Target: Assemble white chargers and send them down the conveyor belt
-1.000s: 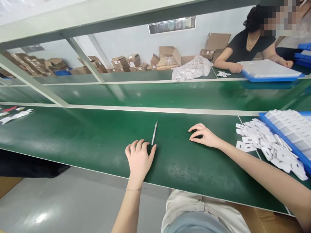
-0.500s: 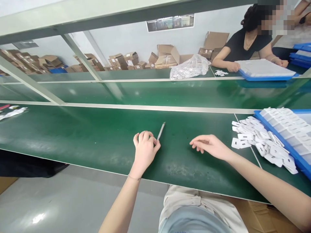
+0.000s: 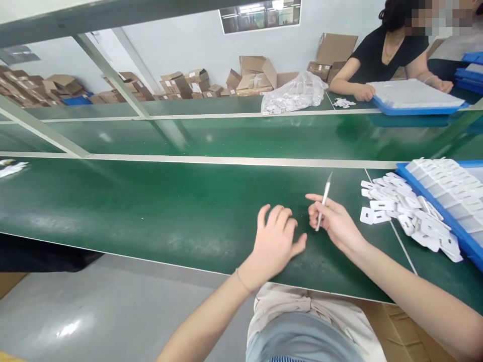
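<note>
My right hand (image 3: 334,221) is closed on a thin silver pen-like tool (image 3: 324,197), its tip pointing up and away over the green belt (image 3: 151,206). My left hand (image 3: 276,241) rests open just left of it, fingers spread above the belt, holding nothing. A heap of small white plastic tags (image 3: 405,213) lies to the right of my right hand, against a blue tray (image 3: 466,241) stacked with white pieces.
A second green belt (image 3: 226,136) runs behind a metal rail. Across it another person (image 3: 381,60) leans on a blue tray (image 3: 411,95) beside a clear bag of parts (image 3: 292,95). Cardboard boxes (image 3: 181,85) line the back wall. White bits (image 3: 11,167) lie far left.
My left hand picked the tool off the belt, carried it right and passed it to my right hand, which now grips it. The left hand has opened.
</note>
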Demonstrator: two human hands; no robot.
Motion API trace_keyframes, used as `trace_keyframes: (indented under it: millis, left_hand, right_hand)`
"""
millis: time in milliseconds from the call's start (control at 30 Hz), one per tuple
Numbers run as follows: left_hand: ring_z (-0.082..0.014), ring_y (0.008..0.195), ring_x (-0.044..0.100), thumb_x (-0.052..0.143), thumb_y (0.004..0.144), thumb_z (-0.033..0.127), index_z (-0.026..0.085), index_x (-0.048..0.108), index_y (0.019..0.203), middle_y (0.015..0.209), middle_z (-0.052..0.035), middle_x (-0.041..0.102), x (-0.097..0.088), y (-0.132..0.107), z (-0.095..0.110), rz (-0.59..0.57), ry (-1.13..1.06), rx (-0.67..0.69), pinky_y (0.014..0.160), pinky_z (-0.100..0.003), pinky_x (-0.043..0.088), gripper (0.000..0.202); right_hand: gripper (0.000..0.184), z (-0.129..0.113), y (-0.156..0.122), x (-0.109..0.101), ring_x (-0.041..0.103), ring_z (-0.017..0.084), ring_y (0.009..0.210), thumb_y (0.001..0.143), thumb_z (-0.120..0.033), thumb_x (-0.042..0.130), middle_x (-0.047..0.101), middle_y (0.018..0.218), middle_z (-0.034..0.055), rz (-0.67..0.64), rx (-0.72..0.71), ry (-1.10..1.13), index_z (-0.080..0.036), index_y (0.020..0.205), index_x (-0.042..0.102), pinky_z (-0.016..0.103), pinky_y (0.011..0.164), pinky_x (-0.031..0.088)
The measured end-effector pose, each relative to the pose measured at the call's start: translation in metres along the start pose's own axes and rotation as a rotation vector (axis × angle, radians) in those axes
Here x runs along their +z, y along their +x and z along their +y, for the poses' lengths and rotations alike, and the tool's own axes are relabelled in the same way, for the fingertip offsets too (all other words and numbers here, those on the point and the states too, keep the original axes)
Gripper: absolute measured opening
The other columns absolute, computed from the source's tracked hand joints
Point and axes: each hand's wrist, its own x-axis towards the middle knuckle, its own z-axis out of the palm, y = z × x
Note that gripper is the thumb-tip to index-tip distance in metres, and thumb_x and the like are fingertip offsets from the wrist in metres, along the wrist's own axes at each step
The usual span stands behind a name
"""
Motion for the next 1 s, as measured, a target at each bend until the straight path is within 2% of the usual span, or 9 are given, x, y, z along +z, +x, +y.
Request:
trace_keyframes:
  millis: [133,300,500,633,700,767,833,933,1000]
  left_hand:
    - [-0.0282,0.106,0.06,0.067,0.089,0.027,0.018,0.069,0.101,0.103,-0.0087,0.068,0.019,0.019,-0.039,-0.176,-0.075,-0.109,0.097,-0.048,0.045,0.015]
    - [-0.029,0.109,0.058,0.067,0.09,0.025,0.02,0.073,0.095,0.103,-0.0078,0.068,0.039,0.024,-0.047,-0.172,-0.098,-0.075,0.099,-0.051,0.041,0.009]
    - [-0.0248,0.108,0.058,0.061,0.093,0.022,0.022,0.072,0.081,0.1,-0.0045,0.069,0.043,0.02,-0.041,-0.141,-0.167,-0.065,0.1,-0.047,0.039,0.016]
    - [-0.0236,0.116,0.055,0.065,0.092,0.028,0.025,0.071,0.078,0.105,-0.002,0.069,0.04,0.017,-0.039,-0.174,-0.267,-0.007,0.102,-0.045,0.036,0.015]
    - [-0.0247,0.118,0.054,0.066,0.092,0.029,0.025,0.072,0.079,0.107,-0.0029,0.068,0.04,0.016,-0.039,-0.187,-0.314,-0.014,0.103,-0.047,0.034,0.015]
    - [-0.0258,0.118,0.053,0.067,0.091,0.031,0.026,0.073,0.079,0.108,-0.0033,0.068,0.039,0.016,-0.04,-0.202,-0.339,-0.033,0.103,-0.048,0.033,0.014]
    - [-0.0267,0.119,0.053,0.069,0.09,0.033,0.026,0.074,0.082,0.11,-0.0036,0.068,0.039,0.017,-0.042,-0.212,-0.348,-0.035,0.103,-0.049,0.032,0.011]
    - [-0.0257,0.117,0.054,0.064,0.093,0.029,0.026,0.071,0.093,0.11,-0.0043,0.069,0.037,0.02,-0.045,-0.176,-0.345,-0.07,0.102,-0.047,0.032,0.008]
    - [-0.024,0.115,0.056,0.059,0.094,0.022,0.025,0.068,0.098,0.108,-0.0042,0.069,0.036,0.022,-0.048,-0.114,-0.338,-0.143,0.102,-0.046,0.033,0.011]
  right_hand:
    - [0.039,-0.007,0.011,-0.018,0.027,0.004,0.044,0.076,-0.039,0.076,0.044,0.062,-0.0072,0.111,-0.057,-0.029,-0.02,0.109,0.065,0.018,0.038,0.018]
    - [0.043,-0.003,0.012,-0.024,0.025,0.004,0.045,0.078,-0.047,0.075,0.041,0.063,-0.0064,0.082,-0.043,-0.071,-0.019,0.109,0.067,0.018,0.039,0.016]
    - [0.051,0.0,0.014,-0.032,0.031,0.005,0.046,0.073,-0.057,0.079,0.045,0.063,-0.0049,0.015,-0.04,-0.098,-0.017,0.104,0.07,0.017,0.036,0.022]
    - [0.065,0.001,0.014,-0.038,0.042,0.008,0.044,0.083,-0.051,0.074,0.059,0.071,-0.0041,0.007,-0.082,-0.116,-0.031,0.139,0.049,0.019,0.033,0.034]
    - [0.055,0.001,0.015,-0.04,0.049,0.01,0.043,0.089,-0.046,0.069,0.063,0.074,-0.0042,-0.006,-0.162,-0.133,-0.034,0.139,0.049,0.022,0.035,0.042]
    - [0.031,0.001,0.015,-0.041,0.059,0.012,0.05,0.092,-0.041,0.065,0.066,0.076,-0.0013,-0.024,-0.253,-0.129,-0.027,0.12,0.065,0.025,0.044,0.052]
    - [0.022,0.0,0.016,-0.042,0.07,0.018,0.072,0.094,-0.036,0.061,0.071,0.084,0.0033,-0.037,-0.324,-0.099,-0.023,0.108,0.071,0.029,0.061,0.06]
    - [0.024,-0.002,0.016,-0.043,0.07,0.022,0.104,0.091,-0.031,0.065,0.076,0.106,0.0047,-0.04,-0.374,-0.096,-0.025,0.114,0.068,0.036,0.089,0.058]
    - [0.016,-0.002,0.015,-0.045,0.07,0.022,0.101,0.09,-0.032,0.069,0.077,0.103,0.0029,-0.035,-0.397,-0.159,-0.026,0.104,0.065,0.037,0.089,0.057]
